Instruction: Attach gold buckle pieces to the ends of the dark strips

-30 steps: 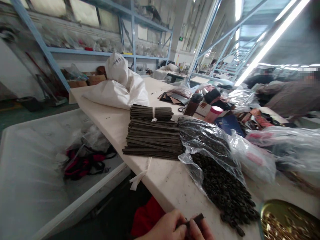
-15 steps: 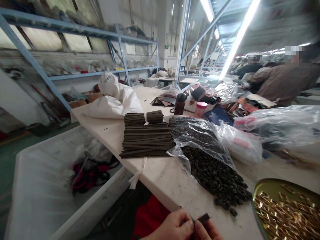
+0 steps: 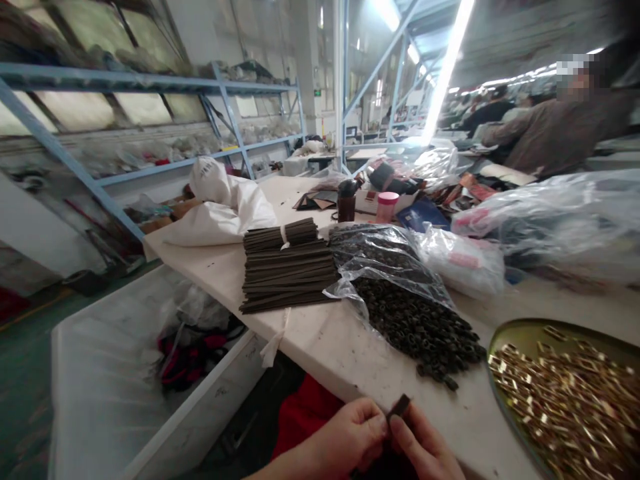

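- Lg cream-topped table (image 3: 320,340): bare room ran btwn front edge & heap of small dk loops (image 3: 425,327).
- L hand (image 3: 363,427) & R hand (image 3: 427,440): nr edge, fingertips pinched flat dk-brn strip (image 3: 400,405).
- Strip: btwn hands, long axis slanted, tip pointed up-R, steeper than 0.5 s ago.

The pale tabletop (image 3: 320,347) bears a slumped white sack (image 3: 235,212) at far left, stacked dark strips (image 3: 287,277) (a pale band (image 3: 284,236) circles the upper ones), a clear bag (image 3: 387,250), small dark loops (image 3: 420,333) heaped at its mouth, and a greenish tray (image 3: 525,329).
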`<action>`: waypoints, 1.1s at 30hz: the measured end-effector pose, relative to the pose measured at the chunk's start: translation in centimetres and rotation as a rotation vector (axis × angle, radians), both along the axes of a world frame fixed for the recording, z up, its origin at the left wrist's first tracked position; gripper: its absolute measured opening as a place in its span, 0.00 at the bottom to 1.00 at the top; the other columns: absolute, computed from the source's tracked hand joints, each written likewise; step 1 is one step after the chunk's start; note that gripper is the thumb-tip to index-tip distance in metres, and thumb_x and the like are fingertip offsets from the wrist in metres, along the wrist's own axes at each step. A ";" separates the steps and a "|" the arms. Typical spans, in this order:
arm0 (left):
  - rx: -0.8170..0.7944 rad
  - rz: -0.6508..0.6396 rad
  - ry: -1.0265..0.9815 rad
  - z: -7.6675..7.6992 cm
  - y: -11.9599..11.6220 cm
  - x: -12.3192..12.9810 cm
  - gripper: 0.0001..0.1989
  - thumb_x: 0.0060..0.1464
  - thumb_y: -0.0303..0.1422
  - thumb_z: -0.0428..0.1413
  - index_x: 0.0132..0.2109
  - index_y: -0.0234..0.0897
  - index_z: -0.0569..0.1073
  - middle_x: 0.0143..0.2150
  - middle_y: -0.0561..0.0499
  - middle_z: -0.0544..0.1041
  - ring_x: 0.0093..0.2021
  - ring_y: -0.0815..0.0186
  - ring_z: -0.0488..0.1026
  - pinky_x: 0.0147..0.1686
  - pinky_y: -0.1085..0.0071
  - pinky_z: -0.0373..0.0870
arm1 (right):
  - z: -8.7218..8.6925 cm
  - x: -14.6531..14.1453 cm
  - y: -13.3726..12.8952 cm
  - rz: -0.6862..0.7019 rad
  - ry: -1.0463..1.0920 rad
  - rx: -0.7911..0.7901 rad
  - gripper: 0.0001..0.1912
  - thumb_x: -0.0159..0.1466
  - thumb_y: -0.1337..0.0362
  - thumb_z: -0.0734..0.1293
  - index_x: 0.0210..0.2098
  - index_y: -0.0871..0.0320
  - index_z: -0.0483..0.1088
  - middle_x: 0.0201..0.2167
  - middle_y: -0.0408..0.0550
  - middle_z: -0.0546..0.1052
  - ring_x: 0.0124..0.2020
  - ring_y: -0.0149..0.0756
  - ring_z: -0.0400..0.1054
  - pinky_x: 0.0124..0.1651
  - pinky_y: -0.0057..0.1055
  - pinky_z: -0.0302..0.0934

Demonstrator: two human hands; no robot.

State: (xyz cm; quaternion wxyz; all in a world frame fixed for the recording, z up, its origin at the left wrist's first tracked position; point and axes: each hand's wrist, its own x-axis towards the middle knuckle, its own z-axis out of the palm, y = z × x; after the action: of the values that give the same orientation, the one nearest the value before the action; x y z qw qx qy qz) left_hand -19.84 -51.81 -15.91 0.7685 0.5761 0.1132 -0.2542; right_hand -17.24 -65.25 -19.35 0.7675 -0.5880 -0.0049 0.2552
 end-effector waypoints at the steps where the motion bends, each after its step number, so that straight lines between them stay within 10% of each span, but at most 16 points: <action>1: 0.001 0.003 0.006 -0.2 -0.1 0.0 0.20 0.45 0.49 0.54 0.29 0.36 0.61 0.16 0.62 0.56 0.15 0.77 0.49 0.16 0.76 0.43 | 0.2 0.2 -0.2 0.053 -0.050 -0.018 0.18 0.52 0.49 0.68 0.30 0.58 0.68 0.22 0.42 0.69 0.25 0.31 0.61 0.30 0.26 0.58; 14: 0.781 -0.158 -0.424 -1.2 -0.9 1.8 0.12 0.58 0.37 0.42 0.35 0.37 0.66 0.31 0.50 0.72 0.32 0.63 0.68 0.34 0.71 0.60 | 0.1 2.0 0.1 -0.090 -0.070 -0.019 0.09 0.52 0.64 0.60 0.33 0.58 0.64 0.22 0.39 0.63 0.23 0.29 0.56 0.27 0.26 0.54; 26: 0.522 -0.174 -0.331 -2.6 -2.0 3.6 0.12 0.53 0.40 0.46 0.30 0.36 0.64 0.22 0.56 0.62 0.23 0.68 0.61 0.25 0.73 0.58 | -1.8 2.2 -1.5 -0.115 -0.141 -0.178 0.07 0.46 0.73 0.55 0.24 0.57 0.59 0.20 0.39 0.62 0.23 0.29 0.57 0.26 0.25 0.53; 33: 0.332 -0.118 -0.169 -3.5 -2.0 4.3 0.15 0.50 0.43 0.49 0.36 0.34 0.65 0.16 0.61 0.57 0.17 0.74 0.52 0.17 0.77 0.47 | -0.7 4.2 -6.2 -0.302 -0.481 -0.810 0.08 0.59 0.64 0.57 0.36 0.59 0.64 0.26 0.44 0.68 0.27 0.33 0.61 0.33 0.30 0.56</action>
State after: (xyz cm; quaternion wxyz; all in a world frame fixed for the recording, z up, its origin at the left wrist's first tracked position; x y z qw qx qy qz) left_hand -15.51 -53.76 -19.45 0.6535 0.7198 0.0549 -0.2275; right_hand -13.00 -71.40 -20.00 0.4829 -0.8754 0.0030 -0.0205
